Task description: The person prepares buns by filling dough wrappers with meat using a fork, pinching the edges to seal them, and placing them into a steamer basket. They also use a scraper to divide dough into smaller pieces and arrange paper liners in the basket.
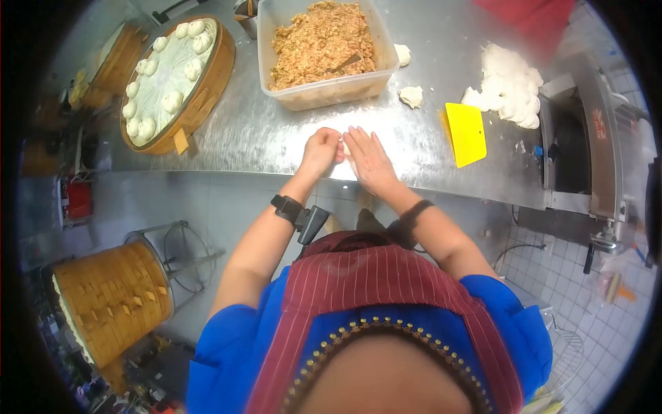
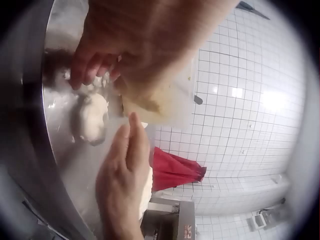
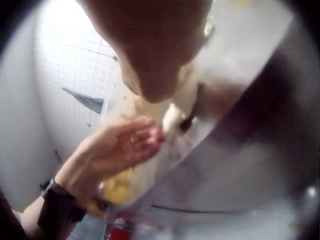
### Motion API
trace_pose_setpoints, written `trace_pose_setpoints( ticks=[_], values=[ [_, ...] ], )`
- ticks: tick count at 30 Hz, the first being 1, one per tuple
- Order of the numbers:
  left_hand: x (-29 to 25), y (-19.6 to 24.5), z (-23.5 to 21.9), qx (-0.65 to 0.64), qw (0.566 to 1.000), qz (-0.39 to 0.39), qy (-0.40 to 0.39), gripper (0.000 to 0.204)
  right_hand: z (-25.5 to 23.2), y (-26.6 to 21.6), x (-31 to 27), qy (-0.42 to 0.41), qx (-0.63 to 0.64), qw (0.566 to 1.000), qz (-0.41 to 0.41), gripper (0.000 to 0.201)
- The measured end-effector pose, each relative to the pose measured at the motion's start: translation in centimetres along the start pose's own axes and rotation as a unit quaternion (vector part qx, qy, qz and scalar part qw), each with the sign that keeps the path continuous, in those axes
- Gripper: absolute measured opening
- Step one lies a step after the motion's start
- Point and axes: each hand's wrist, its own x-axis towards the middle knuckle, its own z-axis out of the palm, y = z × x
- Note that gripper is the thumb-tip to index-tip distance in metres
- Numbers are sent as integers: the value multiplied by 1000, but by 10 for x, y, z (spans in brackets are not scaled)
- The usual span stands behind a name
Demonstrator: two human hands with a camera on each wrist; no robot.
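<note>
Hands meeting over the surface

The left hand curled around dough; the right hand lay flat, fingers straight, beside it.

- The grey machine at the right end of the bench carries red markings on its top face, too small and blurred to read.
- The left wrist view shows red marks on the same machine's panel, cut off at the edge and unreadable.
- Nothing else bears legible text.
</note>
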Motion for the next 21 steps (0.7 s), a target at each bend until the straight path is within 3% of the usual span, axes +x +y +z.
trace_pose_setpoints(
  ticks=[4, 6, 9, 11, 13, 15, 16, 17, 18, 19, 20, 21],
  values=[
    [2, -17, 11, 106, 993, 1, -42, 23, -19, 8, -12, -1, 26, 1000, -16, 56],
    [9, -16, 9, 119, 992, -3, -49, 22, -44, 5, -30, -47, 72, 996, -27, 57],
    [15, -9, 2, 138, 985, -55, -86, 20, -41, 8, -51, -95, 38, 994, -46, 52],
    [22, 3, 6, 142, 979, -85, -116, 19, -46, 10, -51, -85, 36, 994, -62, 49],
    [29, 18, 15, 171, 980, -28, -97, 14, -51, 16, -40, -67, 35, 994, -77, 46],
    [21, 11, 33, 281, 958, -24, -47, 19, -53, 24, -28, -43, 201, 977, 51, 37],
    [32, -2, 32, 360, 929, 79, -34, 20, -52, 27, -14, -37, 200, 978, 42, 37],
    [40, -15, 30, 434, 883, 176, -19, 20, -49, 26, -2, -5, 153, 984, 90, 32],
    [39, -5, 33, 409, 908, 86, -36, 15, -49, 26, 8, 26, 107, 985, 134, 27],
    [39, 2, 28, 411, 907, 94, -23, 15, -45, 30, 15, 32, 107, 986, 121, 27],
    [34, 7, 22, 248, 967, 8, -62, 15, -38, 33, 18, 12, 112, 989, 93, 24],
    [29, 12, 17, 75, 989, -73, -101, 17, -35, 36, 23, -9, 116, 991, 64, 22]
  ],
)
